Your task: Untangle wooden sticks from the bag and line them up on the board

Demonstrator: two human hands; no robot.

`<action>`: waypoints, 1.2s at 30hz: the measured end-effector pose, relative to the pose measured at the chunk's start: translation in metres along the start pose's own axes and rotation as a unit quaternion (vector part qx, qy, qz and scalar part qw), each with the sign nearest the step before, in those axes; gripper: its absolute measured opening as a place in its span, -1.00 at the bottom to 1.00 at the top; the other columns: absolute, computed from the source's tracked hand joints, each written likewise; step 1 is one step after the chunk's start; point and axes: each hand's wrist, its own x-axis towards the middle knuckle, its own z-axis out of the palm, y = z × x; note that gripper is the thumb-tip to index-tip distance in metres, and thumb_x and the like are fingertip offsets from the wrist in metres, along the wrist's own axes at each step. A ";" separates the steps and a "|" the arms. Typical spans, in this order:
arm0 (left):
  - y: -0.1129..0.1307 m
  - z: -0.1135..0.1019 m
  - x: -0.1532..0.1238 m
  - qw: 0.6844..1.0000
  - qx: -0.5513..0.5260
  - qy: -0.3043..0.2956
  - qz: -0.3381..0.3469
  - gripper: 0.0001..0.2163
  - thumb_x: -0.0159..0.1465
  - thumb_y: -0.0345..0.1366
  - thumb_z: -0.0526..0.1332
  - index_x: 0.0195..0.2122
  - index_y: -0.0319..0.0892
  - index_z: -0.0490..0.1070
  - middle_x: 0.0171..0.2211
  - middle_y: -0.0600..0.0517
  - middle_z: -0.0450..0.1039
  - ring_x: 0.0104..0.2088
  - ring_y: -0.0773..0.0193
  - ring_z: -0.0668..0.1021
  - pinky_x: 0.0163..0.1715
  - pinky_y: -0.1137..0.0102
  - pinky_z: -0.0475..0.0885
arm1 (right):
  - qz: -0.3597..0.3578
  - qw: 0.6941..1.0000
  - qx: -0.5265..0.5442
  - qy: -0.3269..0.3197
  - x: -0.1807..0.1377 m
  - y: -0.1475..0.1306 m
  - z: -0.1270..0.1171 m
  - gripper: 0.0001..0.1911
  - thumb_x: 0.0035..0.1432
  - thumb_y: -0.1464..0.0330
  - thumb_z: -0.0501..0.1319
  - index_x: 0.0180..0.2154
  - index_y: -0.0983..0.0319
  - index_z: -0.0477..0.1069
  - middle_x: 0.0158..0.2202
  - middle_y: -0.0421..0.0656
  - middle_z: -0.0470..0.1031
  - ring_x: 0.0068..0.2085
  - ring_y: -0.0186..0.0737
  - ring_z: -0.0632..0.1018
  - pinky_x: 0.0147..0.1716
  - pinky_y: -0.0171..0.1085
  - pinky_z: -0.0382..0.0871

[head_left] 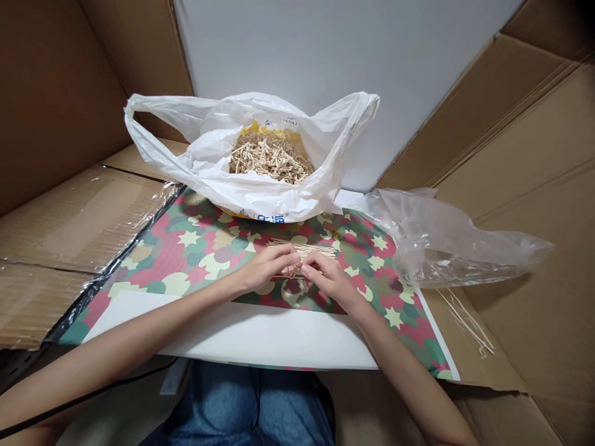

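Note:
My left hand (268,267) and my right hand (329,280) meet fingertip to fingertip over the middle of the patterned sheet. Both are closed in a pinch. Something thin and small seems to be between them, but the fingers hide most of it. Right under and behind them lies a row of thin, straight, pale sticks (318,250), partly covered by the hands. Beyond these stands an open white plastic bag (297,207), holding a heap of short, pale, knotted-looking strands (272,156).
A camouflage-patterned sheet (188,263) with a white front strip (279,337) covers the work surface. Clear plastic film (460,244) lies at the right, with a few loose pale strands (467,319) beside it. Cardboard walls (525,179) stand on both sides.

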 end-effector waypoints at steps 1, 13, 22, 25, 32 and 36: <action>0.000 0.004 0.000 1.000 -0.009 0.001 -0.002 -0.77 0.22 -0.20 0.03 -0.47 -0.26 0.26 -0.53 0.09 0.24 -0.50 0.40 0.31 -0.49 0.48 0.24 | -0.007 1.000 -0.012 0.002 0.000 -0.002 0.001 -0.82 0.17 0.29 0.04 -0.45 0.20 0.25 -0.50 -0.25 0.34 -0.44 -0.32 0.36 -0.41 -0.32 0.17; -0.003 0.012 -0.005 0.995 -0.071 0.070 0.013 -0.79 0.22 -0.18 0.08 -0.41 -0.24 0.19 -0.57 0.14 0.21 -0.56 0.46 0.27 -0.59 0.54 0.19 | 0.013 0.996 0.074 -0.049 0.002 -0.005 0.004 -0.74 0.20 0.22 0.01 -0.46 0.21 0.23 -0.55 -0.26 0.34 -0.45 -0.32 0.39 -0.39 -0.32 0.22; -0.005 0.015 -0.005 0.994 -0.067 0.078 0.025 -0.80 0.18 -0.19 0.13 -0.41 -0.24 0.29 -0.49 0.07 0.32 -0.45 0.37 0.41 -0.45 0.47 0.33 | 0.045 0.995 0.090 -0.002 0.001 -0.006 0.008 -0.72 0.17 0.13 0.03 -0.37 0.20 0.27 -0.48 -0.25 0.36 -0.43 -0.32 0.42 -0.42 -0.33 0.26; -0.004 0.015 -0.004 0.989 -0.082 0.122 0.009 -0.82 0.11 -0.22 0.21 -0.45 -0.26 0.36 -0.47 0.06 0.33 -0.41 0.34 0.44 -0.39 0.45 0.36 | 0.047 0.993 0.106 -0.001 0.002 -0.004 0.008 -0.70 0.17 0.11 0.02 -0.39 0.21 0.26 -0.48 -0.24 0.34 -0.45 -0.33 0.41 -0.45 -0.34 0.26; -0.005 0.019 -0.004 0.971 -0.213 0.102 -0.022 -0.84 0.09 -0.25 0.22 -0.42 -0.24 0.32 -0.58 0.10 0.35 -0.57 0.33 0.47 -0.52 0.41 0.37 | 0.054 0.988 0.137 -0.042 0.005 0.001 0.019 -0.59 0.18 0.04 -0.07 -0.32 0.23 0.27 -0.55 -0.24 0.34 -0.50 -0.35 0.39 -0.48 -0.35 0.24; -0.008 0.022 -0.003 0.962 -0.251 0.105 -0.031 -0.82 0.08 -0.24 0.23 -0.40 -0.24 0.30 -0.59 0.10 0.37 -0.56 0.31 0.49 -0.51 0.39 0.39 | 0.041 0.988 0.141 -0.039 0.004 0.002 0.024 -0.48 0.17 -0.03 -0.18 -0.36 0.24 0.29 -0.57 -0.23 0.33 -0.51 -0.36 0.38 -0.48 -0.36 0.24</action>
